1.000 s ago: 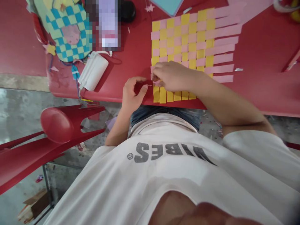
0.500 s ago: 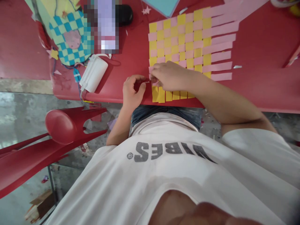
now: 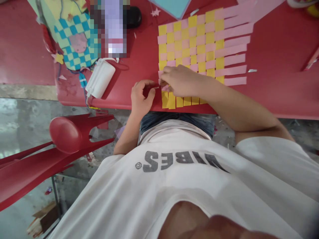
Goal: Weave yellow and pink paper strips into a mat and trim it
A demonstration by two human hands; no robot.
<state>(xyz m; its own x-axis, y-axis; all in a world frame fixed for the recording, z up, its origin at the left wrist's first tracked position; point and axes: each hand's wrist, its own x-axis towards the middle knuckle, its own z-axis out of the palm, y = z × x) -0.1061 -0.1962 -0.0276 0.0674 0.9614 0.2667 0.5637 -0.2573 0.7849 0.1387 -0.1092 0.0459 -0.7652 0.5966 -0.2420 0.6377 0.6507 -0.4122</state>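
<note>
A woven paper mat (image 3: pixel 185 43) of yellow and pink strips lies on the red table. My right hand (image 3: pixel 181 80) rests over its lower left part, fingers curled together on a pink paper strip (image 3: pixel 164 88) near the left edge. Part of that strip is hidden under the fingers. Just left of the mat is my left hand (image 3: pixel 141 99), its thumb and index finger bent toward each other. At their tips shows a small thin pale piece, too small to name. Loose yellow strip ends (image 3: pixel 179 102) point toward me, and loose pink ends (image 3: pixel 236 59) stick out on the right.
A white power bank (image 3: pixel 101 79) with a cable lies left of my hands. Beyond it is a blue-and-green woven paper piece (image 3: pixel 77 43). A black object (image 3: pixel 134 17) and a light blue sheet (image 3: pixel 175 7) lie farther back. A red plastic chair (image 3: pixel 65 134) stands at left.
The view has shifted very slightly. Both hands stay in nearly the same place, and the mat has not moved.
</note>
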